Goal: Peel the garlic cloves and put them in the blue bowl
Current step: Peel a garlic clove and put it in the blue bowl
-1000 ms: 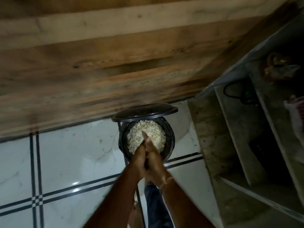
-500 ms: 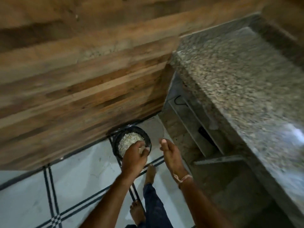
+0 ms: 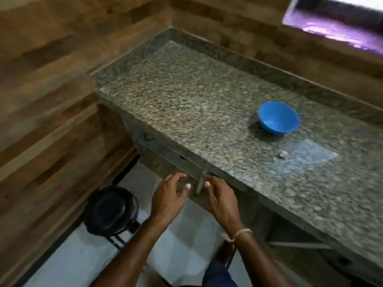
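The desk [image 3: 186, 96] fills the centre and right, its far corner set into the angle of the walls [image 3: 51, 100]; the bowl [image 3: 278, 118] stands on it toward the right rear, with a small scrap [image 3: 280, 155] on the desk just in front of the bowl. A bin [image 3: 110, 210] stands on the floor [image 3: 182, 255] at left, beside the wall. The left hand [image 3: 167, 197] and right hand [image 3: 221, 198] are side by side before the desk's near edge, the bin to their left
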